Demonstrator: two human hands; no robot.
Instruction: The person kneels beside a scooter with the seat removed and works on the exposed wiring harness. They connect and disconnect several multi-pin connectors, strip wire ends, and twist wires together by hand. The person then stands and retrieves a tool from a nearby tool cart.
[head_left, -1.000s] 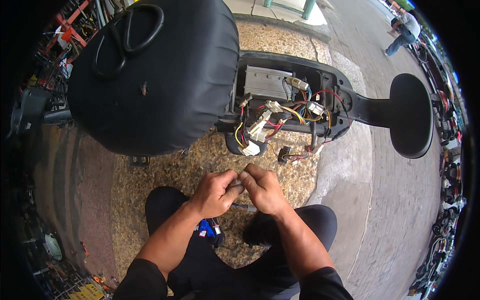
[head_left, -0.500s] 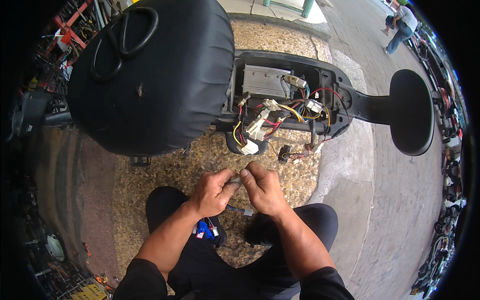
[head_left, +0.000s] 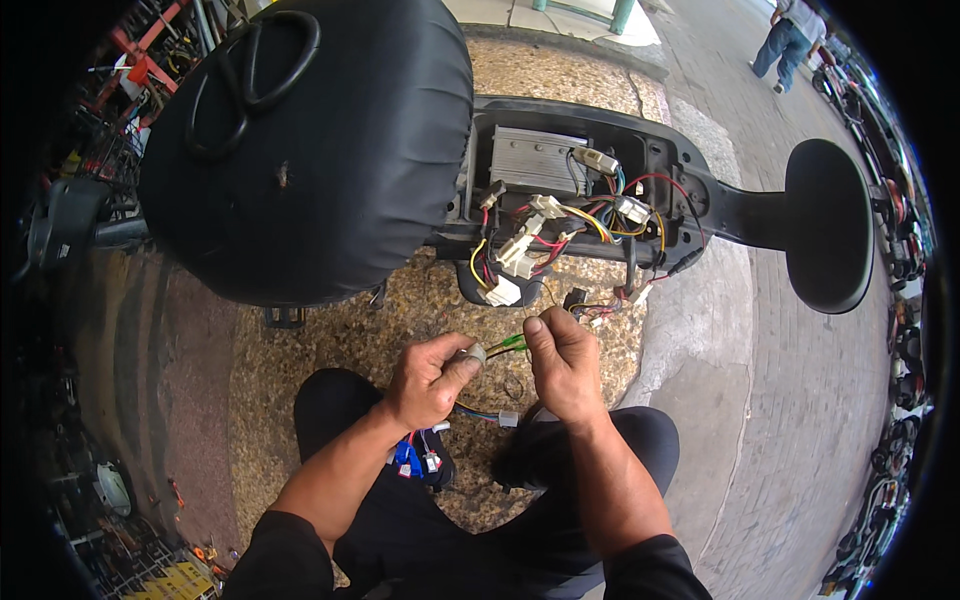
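Between thumb and fingers my left hand (head_left: 432, 378) pinches a small greyish-white wire connector (head_left: 477, 354). Thin wires (head_left: 503, 346), with a bright green stretch and a dark one, run from it toward my right hand (head_left: 567, 362), whose thumb and finger press together on them. Their far ends are hidden in that hand. Below the hands, a blue and yellow wire lead ends in a white plug (head_left: 508, 419). A blue connector bundle (head_left: 406, 458) with white plugs lies beside my left forearm. Beyond my hands, several white connectors (head_left: 517, 252) spill out of an open seat compartment.
A raised black seat (head_left: 320, 150) stands at the left, and a silver finned controller box (head_left: 537, 158) sits in the compartment. A black backrest pad (head_left: 829, 226) juts out at the right. A person (head_left: 790, 42) is on the paving at the far right, near parked scooters (head_left: 897, 360).
My right hand has moved right, away from my left hand, exposing the wires and green part between them. The distant person has shifted left and stands more upright.
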